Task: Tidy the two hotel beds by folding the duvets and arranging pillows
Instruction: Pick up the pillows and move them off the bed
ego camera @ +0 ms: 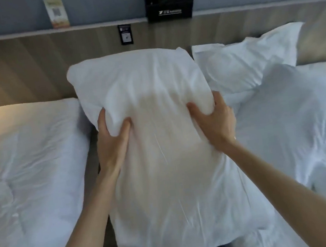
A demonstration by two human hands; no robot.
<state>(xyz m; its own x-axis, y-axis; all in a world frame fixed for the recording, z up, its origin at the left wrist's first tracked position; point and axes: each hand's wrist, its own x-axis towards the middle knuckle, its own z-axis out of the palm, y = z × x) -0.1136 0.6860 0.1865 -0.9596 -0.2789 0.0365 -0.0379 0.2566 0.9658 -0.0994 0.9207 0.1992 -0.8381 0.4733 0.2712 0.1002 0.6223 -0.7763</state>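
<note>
The left bed [30, 158] is lying under a fairly flat white duvet and the right bed [307, 147] under a rumpled one. Over the gap between them the person is holding up a big white pillow [149, 80], which is hanging lengthwise with its far end towards the wooden headboard [19, 64]. It is looking light, soft and floppy to me: it is dimpling deeply where it is gripped and sagging below. I am judging that it will fold over on itself unless taken by both long edges or by two corners, and that the creasing cotton cover may slide a little over the filling. A second pillow [248, 60] is leaning at the head of the right bed, just beside the held one. The left hand [113, 137] is clamping a bunch of the held pillow's left side, fingers curled into the cloth, and the right hand [212, 121] is gripping the right side likewise. On the ledge above, a black box [168, 3] is showing a white logo and a line of writing too blurred to read. A propped card [56, 12] is bearing what seems a QR square, its print illegible. A small black plate [125, 34] on the headboard is equally unreadable.
</note>
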